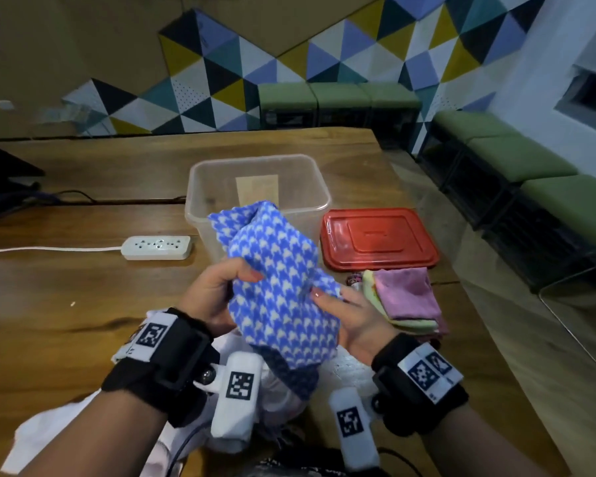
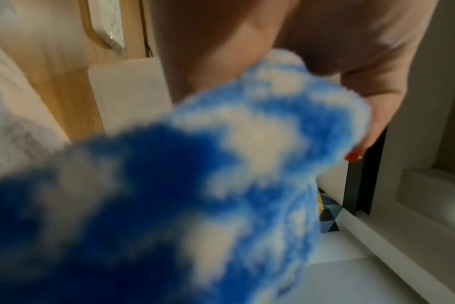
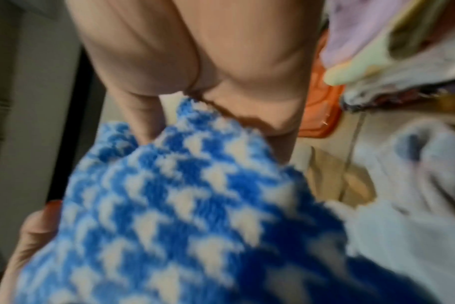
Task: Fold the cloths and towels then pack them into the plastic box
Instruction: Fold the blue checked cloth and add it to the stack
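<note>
A blue-and-white houndstooth cloth [image 1: 279, 290] hangs in the air between both hands, in front of the clear plastic box [image 1: 200, 187]. My left hand [image 1: 221, 287] grips its left edge, thumb on top. My right hand [image 1: 338, 308] holds its right side, thumb pressed on the fabric. In the left wrist view the cloth [image 2: 221, 185] fills the frame, blurred, under my fingers [image 2: 364, 123]. The right wrist view shows the cloth [image 3: 182, 205] under my palm. The box holds nothing but a paper label.
A red lid [image 1: 379, 237] lies right of the box. Folded purple and pale green cloths [image 1: 406, 299] are stacked near it. White cloths [image 1: 59, 435] lie at the table's near edge. A white power strip [image 1: 157, 247] sits left of the box.
</note>
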A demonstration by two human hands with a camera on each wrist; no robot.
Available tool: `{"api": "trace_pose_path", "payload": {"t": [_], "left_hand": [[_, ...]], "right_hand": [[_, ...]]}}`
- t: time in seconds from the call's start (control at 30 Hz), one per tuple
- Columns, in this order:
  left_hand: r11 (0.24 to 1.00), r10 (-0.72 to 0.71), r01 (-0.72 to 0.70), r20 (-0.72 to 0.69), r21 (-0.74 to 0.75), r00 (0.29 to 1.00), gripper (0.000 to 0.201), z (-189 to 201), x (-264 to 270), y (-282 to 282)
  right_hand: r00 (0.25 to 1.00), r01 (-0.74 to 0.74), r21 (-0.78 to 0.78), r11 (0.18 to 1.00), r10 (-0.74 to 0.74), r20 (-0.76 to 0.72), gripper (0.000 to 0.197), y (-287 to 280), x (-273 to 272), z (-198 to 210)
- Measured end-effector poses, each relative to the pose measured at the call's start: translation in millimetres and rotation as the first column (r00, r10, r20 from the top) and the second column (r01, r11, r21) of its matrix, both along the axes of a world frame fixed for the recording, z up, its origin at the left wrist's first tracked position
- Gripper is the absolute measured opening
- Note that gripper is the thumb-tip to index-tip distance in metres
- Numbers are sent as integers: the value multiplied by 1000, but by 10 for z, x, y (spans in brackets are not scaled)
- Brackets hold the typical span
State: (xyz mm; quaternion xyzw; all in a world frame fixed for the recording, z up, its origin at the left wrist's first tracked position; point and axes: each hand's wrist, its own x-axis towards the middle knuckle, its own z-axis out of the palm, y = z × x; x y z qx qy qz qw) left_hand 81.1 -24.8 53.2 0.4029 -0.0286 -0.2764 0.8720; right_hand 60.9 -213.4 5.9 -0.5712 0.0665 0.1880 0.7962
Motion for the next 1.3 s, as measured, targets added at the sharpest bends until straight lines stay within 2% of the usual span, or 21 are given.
{"api": "trace_pose_path", "payload": {"t": [0.07,0.1,0.17,0.2,0.3,0.37,0.43,0.5,0.57,0.63,0.7,0.77,0.83,0.9,0.97,1.03,1.07,1.13,1.2,1.3], "left_hand": [[993,65,-65,5,95,998,69,-35,38,47],[985,105,-106,15,136,994,75,-56,57,68],[961,159,-166,46,220,986,87,-103,87,109],[950,177,-186,57,251,983,85,-116,97,133],[938,177,-192,78,289,981,74,-114,115,190],[934,230,-241,70,264,971,75,-119,151,217],[925,276,-283,65,255,959,88,-118,176,238],[930,259,-265,57,254,964,101,-95,167,227],[947,201,-210,61,241,978,97,-56,138,215],[930,155,-180,101,321,983,95,-6,115,170],[909,159,-204,150,362,976,107,-32,137,168],[871,224,-289,203,397,953,109,-79,161,203],[817,310,-384,235,430,921,97,-117,212,240],[773,379,-479,302,416,874,80,-141,263,262],[739,354,-522,414,426,838,69,-144,293,241],[752,314,-512,457,415,832,63,-152,293,222],[771,301,-489,443,408,844,60,-150,291,214],[796,290,-462,422,392,859,54,-156,295,224],[798,317,-481,427,363,847,39,-156,315,253],[732,391,-585,489,348,780,33,-156,356,292]], "right_hand": [[992,72,-56,996,-66,107,25,-89,46,41],[985,100,-53,994,-91,144,28,-141,62,75],[969,181,10,983,-180,168,29,-254,103,130],[954,238,56,970,-244,172,28,-312,126,153],[885,437,190,879,-458,84,23,-473,217,174],[864,493,226,840,-504,-8,23,-553,260,193],[864,499,232,835,-501,-55,26,-591,274,196],[864,499,206,842,-500,-54,27,-586,283,200],[858,511,187,839,-512,-47,25,-581,292,181],[858,509,177,842,-513,-23,23,-598,295,179],[860,500,142,854,-509,32,19,-637,305,198],[848,511,86,855,-518,111,34,-670,307,250],[836,525,17,851,-519,178,55,-705,298,290],[865,471,-55,880,-449,224,63,-727,284,307],[911,373,-131,919,-336,239,68,-731,271,303],[937,281,-202,938,-223,268,75,-720,271,293],[937,254,-260,932,-171,303,74,-717,267,298],[920,262,-403,877,-101,379,59,-716,271,322],[897,319,-448,835,-114,427,42,-744,293,337],[847,421,-434,796,-173,503,33,-808,359,320]]}}
